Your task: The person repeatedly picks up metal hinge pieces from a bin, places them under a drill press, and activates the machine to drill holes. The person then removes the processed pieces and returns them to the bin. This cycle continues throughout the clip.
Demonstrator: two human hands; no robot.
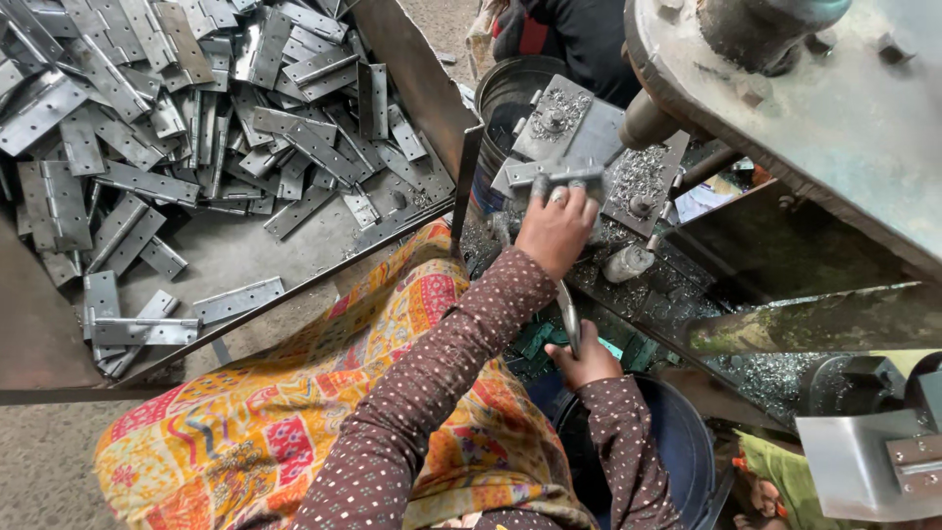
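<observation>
My left hand [555,229] reaches forward to the machine's work plate [628,186] and presses a grey metal hinge piece [551,173] against it with the fingertips. My right hand [586,362] sits lower, close to my body. It is closed around the lower end of a thin curved metal lever [569,316] that rises toward the left wrist. Both arms wear brown dotted sleeves. A bright patterned cloth [294,412] covers my lap. Metal shavings lie all around the plate.
A big sheet-metal tray [245,260] on the left holds several flat hinge pieces [147,118]. A dark bucket [510,93] stands behind the plate, with another person in dark clothes [579,29] beyond it. The heavy machine body [834,108] overhangs at right. A dark blue tub [687,451] sits below my right arm.
</observation>
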